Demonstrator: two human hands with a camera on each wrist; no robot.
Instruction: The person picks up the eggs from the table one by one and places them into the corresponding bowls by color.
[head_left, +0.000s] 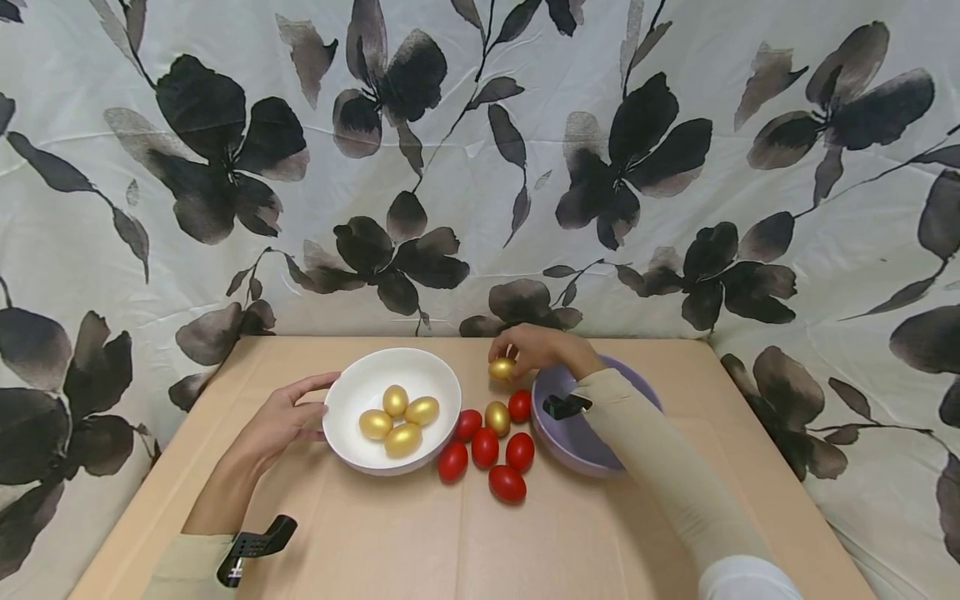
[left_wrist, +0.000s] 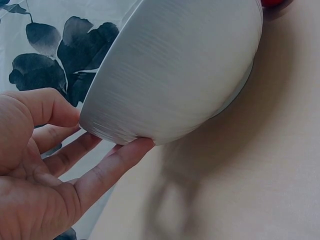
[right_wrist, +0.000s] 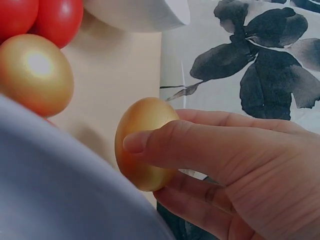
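My right hand [head_left: 536,350] pinches a golden egg [right_wrist: 145,165] between thumb and fingers, above the back of the table near the purple bowl [head_left: 558,437]. The thumb lies across the egg's near side in the right wrist view. My left hand [head_left: 288,417] touches the left side of the white bowl [head_left: 348,446] with its fingertips spread along the rim and outer wall. Inside the white bowl lie several golden eggs [head_left: 402,440]. Between the two bowls, several red eggs [head_left: 507,484] and one golden egg [head_left: 497,418] rest on the table.
Pale wooden table [head_left: 360,533] carries both bowls. A cloth with dark flowers [head_left: 480,192] hangs behind and beside it. My right forearm [head_left: 667,475] passes over the purple bowl and covers part of its inside.
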